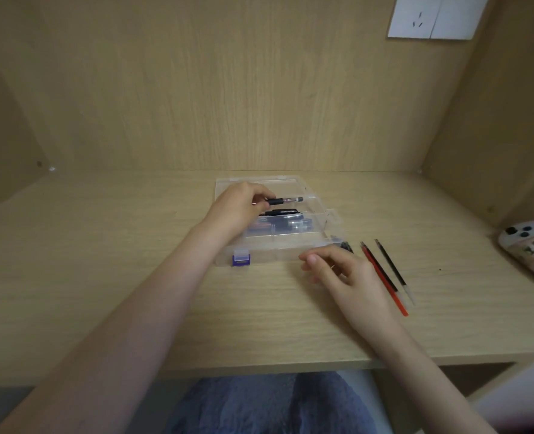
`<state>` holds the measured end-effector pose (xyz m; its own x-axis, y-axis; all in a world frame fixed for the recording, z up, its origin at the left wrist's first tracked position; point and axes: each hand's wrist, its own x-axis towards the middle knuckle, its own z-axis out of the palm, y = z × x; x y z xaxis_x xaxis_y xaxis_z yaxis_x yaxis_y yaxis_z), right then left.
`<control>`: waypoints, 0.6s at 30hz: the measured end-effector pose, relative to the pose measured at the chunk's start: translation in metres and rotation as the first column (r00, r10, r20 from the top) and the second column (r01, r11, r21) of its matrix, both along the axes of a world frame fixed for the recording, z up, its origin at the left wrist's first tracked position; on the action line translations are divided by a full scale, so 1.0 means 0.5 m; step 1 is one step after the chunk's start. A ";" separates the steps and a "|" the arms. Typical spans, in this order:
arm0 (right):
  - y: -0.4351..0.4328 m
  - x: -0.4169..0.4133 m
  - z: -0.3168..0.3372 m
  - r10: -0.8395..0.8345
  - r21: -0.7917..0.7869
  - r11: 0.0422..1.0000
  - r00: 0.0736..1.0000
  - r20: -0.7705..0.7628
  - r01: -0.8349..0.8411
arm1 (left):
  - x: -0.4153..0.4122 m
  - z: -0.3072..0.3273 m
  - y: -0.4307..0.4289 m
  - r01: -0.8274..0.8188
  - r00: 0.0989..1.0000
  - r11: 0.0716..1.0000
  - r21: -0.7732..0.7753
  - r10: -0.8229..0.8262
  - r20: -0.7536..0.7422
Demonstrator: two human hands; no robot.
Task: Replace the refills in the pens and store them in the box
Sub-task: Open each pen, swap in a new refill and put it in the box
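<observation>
A: Holding a pen, the left hand has its fingers curled round the near end of the barrel, and the pen sticks out to the right, level, over the far part of the box.

B: And the arm?

A: It reaches from the near left up and across the desk, forearm bare, wrist over the box's left edge, knuckles up.

B: What is in the box?

A: It is clear plastic with its lid open flat behind it. More dark pens lie in the middle compartment, just below the held one. A purple latch sits on the near wall.

B: The right hand?

A: The right hand rests on the desk just near and right of the box, fingers loosely bent and pointing left, thumb tucked close to them. Something thin may be pinched between thumb and finger; I cannot tell for sure.

B: Anything beside it?

A: Two refills lie just right of it, side by side, slanting from far left to near right: a red refill touching the hand's edge, and a black refill beyond it. A small dark part lies at the box's near right corner. A white controller lies at the far right edge.
</observation>
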<state>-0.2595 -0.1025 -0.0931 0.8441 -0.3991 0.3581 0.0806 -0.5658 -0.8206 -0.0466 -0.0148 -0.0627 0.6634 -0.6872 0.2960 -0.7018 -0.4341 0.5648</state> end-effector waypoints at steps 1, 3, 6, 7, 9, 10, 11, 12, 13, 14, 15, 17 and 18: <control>0.000 0.000 0.000 -0.001 0.000 1.000 1.000 0.001 0.001 | 0.004 -0.005 -0.004 0.001 1.000 1.000 0.016 -0.001 -0.017; -0.001 0.000 0.000 -0.003 0.002 1.000 1.000 0.000 0.003 | 0.006 -0.013 -0.005 -0.002 0.999 1.000 0.020 0.003 -0.051; -0.001 0.001 -0.001 -0.003 0.000 1.000 1.000 0.012 0.003 | -0.007 -0.015 0.002 0.003 1.000 0.999 -0.038 -0.004 -0.026; -0.001 0.002 -0.001 -0.006 0.001 1.000 1.000 0.018 0.006 | -0.015 -0.014 0.006 0.004 1.000 0.998 -0.058 -0.005 -0.010; -0.002 0.002 -0.003 -0.009 0.001 1.000 1.000 0.027 0.009 | -0.037 -0.010 0.017 0.005 1.000 0.993 -0.115 -0.004 0.015; -0.002 0.003 -0.003 -0.012 0.001 1.000 0.999 0.031 0.012 | -0.051 -0.008 0.023 0.012 1.000 0.988 -0.154 -0.009 0.026; -0.001 0.003 -0.003 -0.015 0.002 1.000 0.999 0.036 0.015 | -0.070 -0.005 0.030 0.028 0.999 0.980 -0.197 -0.021 0.040; -0.001 0.003 -0.004 -0.026 -0.002 1.000 0.999 0.046 0.027 | -0.090 -0.005 0.036 0.049 0.998 0.970 -0.237 -0.037 0.052; -0.001 0.003 -0.004 -0.044 -0.012 0.999 0.997 0.060 0.045 | -0.115 -0.005 0.044 0.071 0.997 0.962 -0.263 -0.057 0.061; -0.003 0.003 -0.005 -0.068 -0.035 0.997 0.995 0.079 0.071 | -0.140 -0.008 0.053 0.090 0.995 0.958 -0.271 -0.075 0.067; -0.007 0.001 -0.005 -0.096 -0.073 0.992 0.990 0.102 0.103 | -0.165 -0.012 0.062 0.110 0.993 0.958 -0.266 -0.095 0.070; -0.021 -0.009 -0.003 -0.188 -0.158 0.965 0.972 0.142 0.209 | -0.212 -0.026 0.081 0.137 0.991 0.962 -0.236 -0.130 0.044; -0.034 -0.017 0.000 -0.249 -0.177 0.946 0.958 0.144 0.273 | -0.229 -0.036 0.088 0.146 0.989 0.963 -0.225 -0.146 0.017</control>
<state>-0.2678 -0.1196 -0.0929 0.6668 -0.5129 0.5407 -0.0018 -0.7266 -0.6871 -0.1609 0.0293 -0.0810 0.5608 -0.6923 0.4542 -0.7480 -0.1884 0.6364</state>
